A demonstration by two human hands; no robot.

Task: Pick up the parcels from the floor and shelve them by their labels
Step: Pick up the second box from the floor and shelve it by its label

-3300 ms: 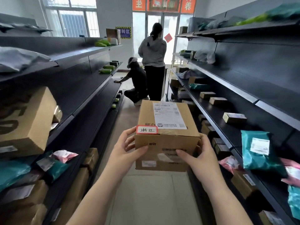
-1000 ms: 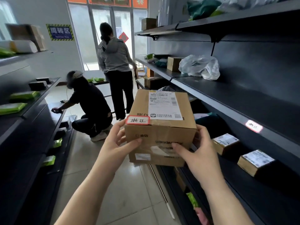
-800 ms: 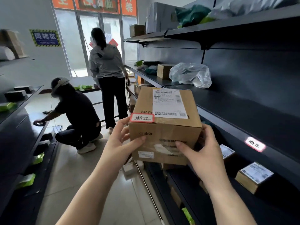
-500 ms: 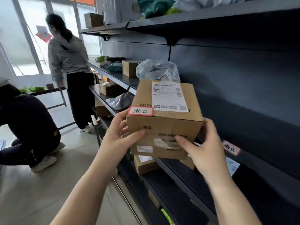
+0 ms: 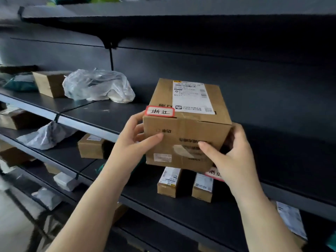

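A person's two hands hold a brown cardboard parcel (image 5: 187,124) in the air in front of dark metal shelving, at the level of a middle shelf (image 5: 101,113). The left hand (image 5: 134,142) is clamped on the parcel's left side with the thumb across the front face; the right hand (image 5: 231,157) grips the right side, thumb also on the front. A red-bordered handwritten label (image 5: 160,111) sits at the parcel's top front edge, beside a white printed shipping label (image 5: 192,97). A similar red-bordered shelf tag (image 5: 213,173) peeks out just under the parcel, on the shelf's front edge. Farther left on this shelf lies a crumpled clear plastic bag (image 5: 98,86), and two small boxes (image 5: 185,182) stand on the shelf below. The parcel looks stiff and square-edged, with taped seams and a slightly dented front. Judging by the relaxed grip, it seems moderately light. Holding opposite sides, as here, suits it best.
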